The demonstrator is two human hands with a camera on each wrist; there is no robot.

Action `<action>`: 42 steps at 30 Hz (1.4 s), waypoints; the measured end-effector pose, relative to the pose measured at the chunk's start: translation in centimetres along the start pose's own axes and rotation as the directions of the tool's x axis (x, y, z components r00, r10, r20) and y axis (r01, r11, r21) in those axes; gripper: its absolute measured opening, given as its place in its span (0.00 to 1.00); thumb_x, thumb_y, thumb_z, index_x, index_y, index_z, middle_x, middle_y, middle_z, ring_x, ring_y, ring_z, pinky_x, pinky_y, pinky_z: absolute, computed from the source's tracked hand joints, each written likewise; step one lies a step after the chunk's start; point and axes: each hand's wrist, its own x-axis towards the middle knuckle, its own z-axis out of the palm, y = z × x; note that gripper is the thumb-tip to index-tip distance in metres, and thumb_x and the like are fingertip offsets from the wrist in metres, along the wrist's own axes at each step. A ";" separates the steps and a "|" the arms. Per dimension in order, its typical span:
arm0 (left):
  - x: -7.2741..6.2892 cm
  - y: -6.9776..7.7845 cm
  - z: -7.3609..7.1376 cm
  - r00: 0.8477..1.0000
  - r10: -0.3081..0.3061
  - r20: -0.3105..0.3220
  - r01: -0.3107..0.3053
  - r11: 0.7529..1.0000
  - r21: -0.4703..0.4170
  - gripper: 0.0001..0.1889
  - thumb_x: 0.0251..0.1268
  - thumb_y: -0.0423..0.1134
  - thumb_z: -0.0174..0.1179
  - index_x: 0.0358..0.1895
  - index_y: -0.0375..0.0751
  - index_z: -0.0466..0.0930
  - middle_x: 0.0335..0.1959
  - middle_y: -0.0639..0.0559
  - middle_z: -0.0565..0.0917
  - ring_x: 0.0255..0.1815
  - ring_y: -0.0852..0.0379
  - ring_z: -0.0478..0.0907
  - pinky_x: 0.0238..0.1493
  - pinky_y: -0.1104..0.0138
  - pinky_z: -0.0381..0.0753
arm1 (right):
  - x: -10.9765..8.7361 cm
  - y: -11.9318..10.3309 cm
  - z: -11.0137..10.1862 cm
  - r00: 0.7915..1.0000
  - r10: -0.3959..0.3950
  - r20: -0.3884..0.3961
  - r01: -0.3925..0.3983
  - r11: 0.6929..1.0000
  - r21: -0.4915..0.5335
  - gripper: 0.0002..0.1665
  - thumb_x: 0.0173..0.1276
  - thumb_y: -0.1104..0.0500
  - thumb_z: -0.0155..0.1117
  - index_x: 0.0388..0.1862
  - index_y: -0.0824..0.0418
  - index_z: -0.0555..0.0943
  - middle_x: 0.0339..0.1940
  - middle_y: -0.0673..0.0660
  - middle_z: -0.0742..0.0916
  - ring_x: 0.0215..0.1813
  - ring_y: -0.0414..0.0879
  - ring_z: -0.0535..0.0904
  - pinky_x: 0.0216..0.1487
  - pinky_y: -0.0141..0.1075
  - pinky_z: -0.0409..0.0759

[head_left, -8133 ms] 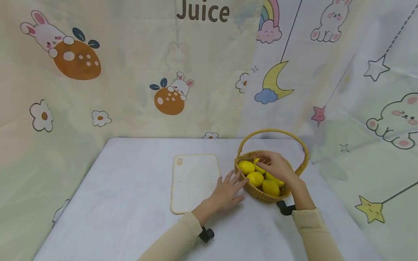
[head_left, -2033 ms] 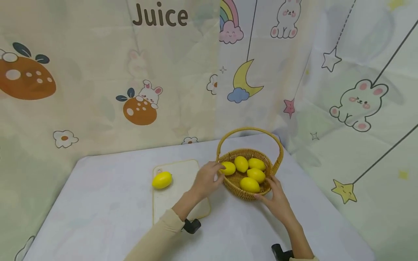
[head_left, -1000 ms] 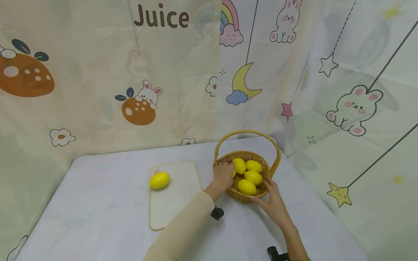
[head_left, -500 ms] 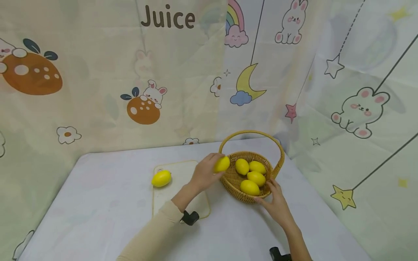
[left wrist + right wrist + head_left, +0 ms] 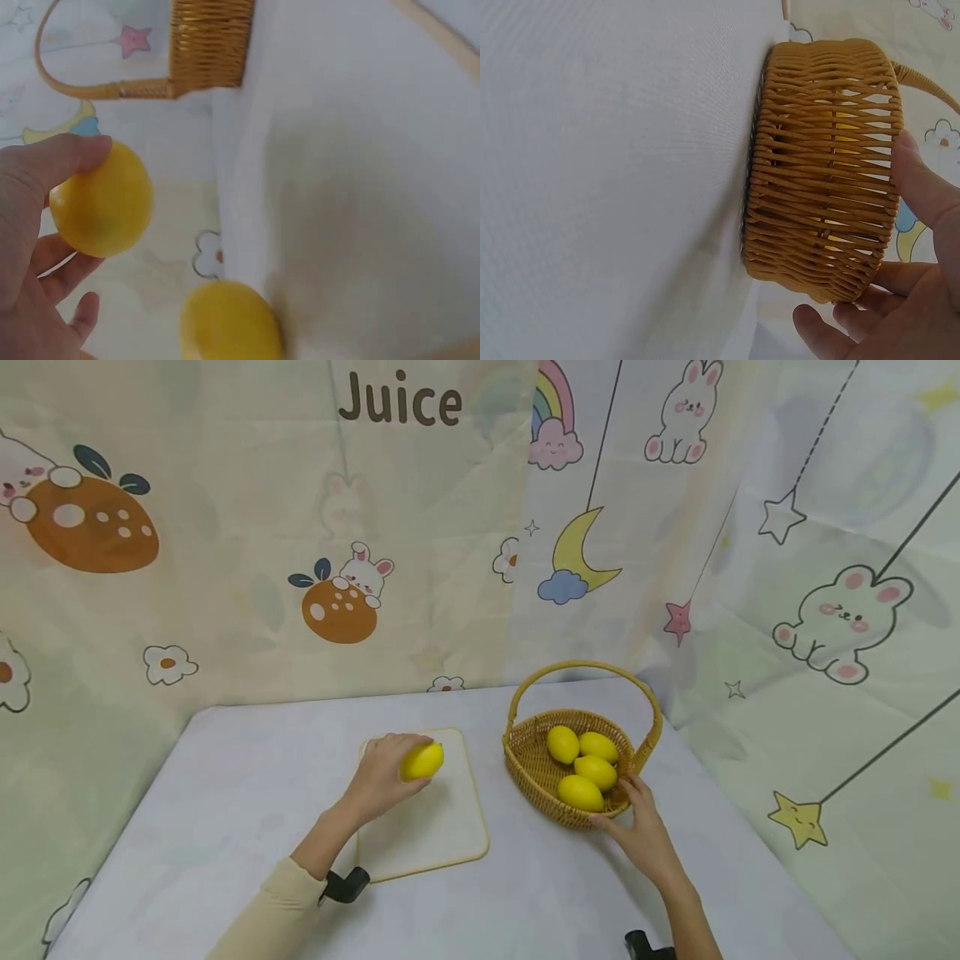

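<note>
My left hand (image 5: 386, 777) pinches a yellow lemon (image 5: 424, 762) between thumb and fingers, above the white cutting board (image 5: 442, 835). In the left wrist view the held lemon (image 5: 105, 199) is apart from a second lemon (image 5: 229, 322) lying on the board; the left hand hides that second one from the head view. On the right stands a wicker basket (image 5: 528, 777) with several lemons (image 5: 580, 793) inside. My right hand (image 5: 645, 839) grips the basket's near right rim, thumb at the front, as the right wrist view also shows against the woven wall (image 5: 825, 172).
The basket's tall arched handle (image 5: 585, 665) rises over its opening. A white-covered table (image 5: 247, 810) carries everything, and its back edge meets a printed cloth backdrop (image 5: 450, 593). The board lies left of the basket, with a gap between them.
The left hand reached into the basket, took out a lemon and carried it left over the board. The right hand has stayed on the rim. Earlier, the board held no lemon.
</note>
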 end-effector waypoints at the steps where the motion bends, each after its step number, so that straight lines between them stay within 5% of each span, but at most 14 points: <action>1: -0.6 -0.3 -0.1 1.000 -0.011 0.016 0.011 1.000 0.011 0.29 0.48 0.38 0.79 0.57 0.43 0.80 0.53 0.51 0.84 0.54 0.48 0.78 0.53 0.49 0.68 | 0.0 0.0 0.0 1.000 0.000 0.002 0.000 1.000 0.001 0.55 0.68 0.44 0.68 0.75 0.78 0.53 0.79 0.72 0.49 0.76 0.74 0.48 0.68 0.69 0.55; 15: -5.5 -3.6 0.5 0.997 -0.004 0.081 0.001 0.999 0.035 0.29 0.46 0.33 0.77 0.56 0.41 0.80 0.54 0.48 0.83 0.55 0.46 0.76 0.56 0.50 0.77 | 0.2 0.3 0.1 1.000 -0.003 0.003 0.003 1.000 0.001 0.56 0.68 0.43 0.68 0.75 0.79 0.53 0.79 0.72 0.50 0.76 0.75 0.49 0.67 0.70 0.56; 42: -7.0 -3.2 0.7 0.998 -0.008 0.068 0.002 0.997 0.077 0.31 0.44 0.32 0.79 0.56 0.42 0.79 0.56 0.49 0.81 0.58 0.48 0.76 0.59 0.52 0.76 | 0.1 0.2 0.1 1.000 0.013 0.010 -0.013 1.000 0.002 0.56 0.67 0.45 0.69 0.75 0.79 0.52 0.79 0.72 0.49 0.75 0.75 0.49 0.66 0.69 0.57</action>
